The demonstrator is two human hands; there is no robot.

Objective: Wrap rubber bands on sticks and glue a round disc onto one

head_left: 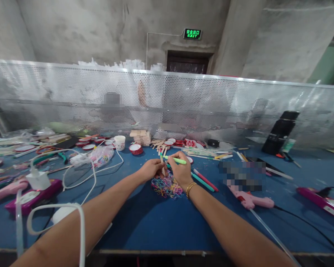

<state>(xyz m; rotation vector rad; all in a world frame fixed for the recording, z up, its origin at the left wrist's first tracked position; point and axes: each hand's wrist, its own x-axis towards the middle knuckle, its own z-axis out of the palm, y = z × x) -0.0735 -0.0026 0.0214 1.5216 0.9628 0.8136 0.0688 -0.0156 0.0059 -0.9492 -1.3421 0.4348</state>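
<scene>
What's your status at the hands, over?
Left hand holding stick. Right hand gripping green marker. Possible clutter: rubber bands heaped just below.

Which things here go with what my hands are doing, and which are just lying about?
Likely part of the job:
- wooden stick, in your left hand
- green marker, in your right hand
- perhaps the red marker and teal marker nearby

Seemingly just lying about:
- paper cup
- pink glue gun on the right

Unclear: coloured bands beneath your hands.
</scene>
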